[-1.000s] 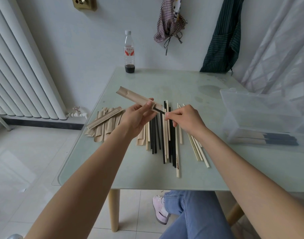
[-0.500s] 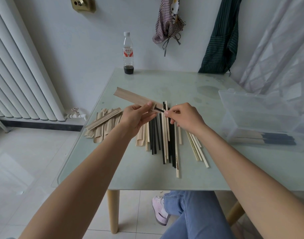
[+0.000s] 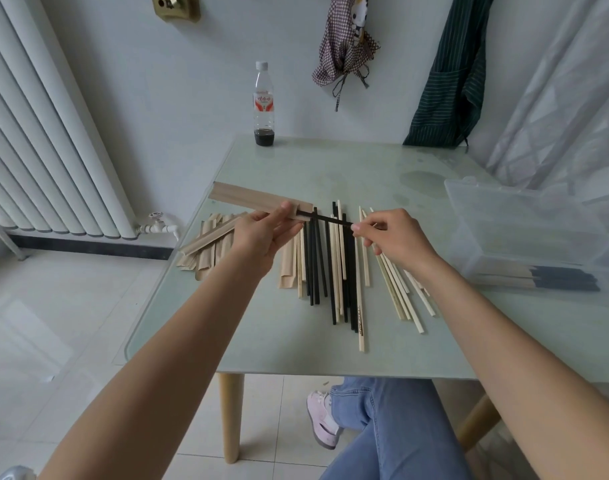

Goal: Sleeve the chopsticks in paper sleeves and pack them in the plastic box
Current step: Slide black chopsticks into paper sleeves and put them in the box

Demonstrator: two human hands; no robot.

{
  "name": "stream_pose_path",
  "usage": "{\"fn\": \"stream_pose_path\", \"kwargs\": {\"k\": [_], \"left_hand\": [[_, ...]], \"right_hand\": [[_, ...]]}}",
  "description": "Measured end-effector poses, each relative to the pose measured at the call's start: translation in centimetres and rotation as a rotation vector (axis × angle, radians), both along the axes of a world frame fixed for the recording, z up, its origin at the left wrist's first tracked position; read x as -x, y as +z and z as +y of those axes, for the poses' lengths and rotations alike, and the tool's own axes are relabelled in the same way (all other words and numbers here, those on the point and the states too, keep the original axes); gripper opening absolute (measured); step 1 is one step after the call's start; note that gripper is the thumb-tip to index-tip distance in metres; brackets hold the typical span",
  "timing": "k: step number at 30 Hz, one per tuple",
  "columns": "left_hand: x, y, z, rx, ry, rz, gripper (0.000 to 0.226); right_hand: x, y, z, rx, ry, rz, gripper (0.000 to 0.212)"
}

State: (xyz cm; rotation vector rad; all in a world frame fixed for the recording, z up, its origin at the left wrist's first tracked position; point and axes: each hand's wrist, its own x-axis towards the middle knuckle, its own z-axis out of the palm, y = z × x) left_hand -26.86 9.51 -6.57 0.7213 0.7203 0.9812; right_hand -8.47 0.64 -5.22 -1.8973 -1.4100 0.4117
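Pale green glass table (image 3: 330,348), carrying everything. At its right edge, clear plastic box (image 3: 524,237), lid up, sleeved pairs (image 3: 538,280) lying inside. Mid-table, loose chopsticks (image 3: 334,271), black and pale wood, fanned side by side. To their left, heap of empty paper sleeves (image 3: 209,244). Above the fan, left hand (image 3: 265,233), grip closed round the mouth end of a brown paper sleeve (image 3: 258,201) slanting up-left. Right hand (image 3: 393,237), grip pinching the end of a black chopstick (image 3: 325,219), its other tip inside the sleeve's mouth.
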Motion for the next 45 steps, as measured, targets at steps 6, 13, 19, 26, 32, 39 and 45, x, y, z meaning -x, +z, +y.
{"fn": "stream_pose_path", "kwargs": {"k": [6,13,19,26,32,39,45], "left_hand": [[-0.4,-0.2,-0.5,0.016,-0.069,0.009,0.012],[0.1,-0.2,-0.2,0.031,-0.077,0.034,0.015],[0.1,-1.0,-0.1,0.086,0.056,0.033,0.016],[-0.2,-0.9,-0.3,0.082,0.027,0.018,0.015],[-0.1,-1.4,-0.3,0.087,0.034,0.011,0.017],[-0.1,-1.1,-0.4,0.106,0.063,0.000,0.017],[-0.4,-0.7,-0.6,0.116,0.069,-0.017,0.023]], "right_hand": [[0.7,0.1,0.2,-0.041,0.016,0.042,0.019],[0.8,-0.3,0.9,-0.011,-0.073,0.440,0.046],[0.7,-3.7,1.1,0.358,-0.209,0.106,0.023],[0.9,-4.2,1.8,0.504,-0.242,0.124,0.014],[0.8,-4.3,1.3,0.520,-0.198,-0.009,0.011],[2.8,-3.9,2.5,0.594,-0.188,-0.408,0.008],[3.4,-3.6,2.8,0.649,-0.216,-0.466,0.006]]}}
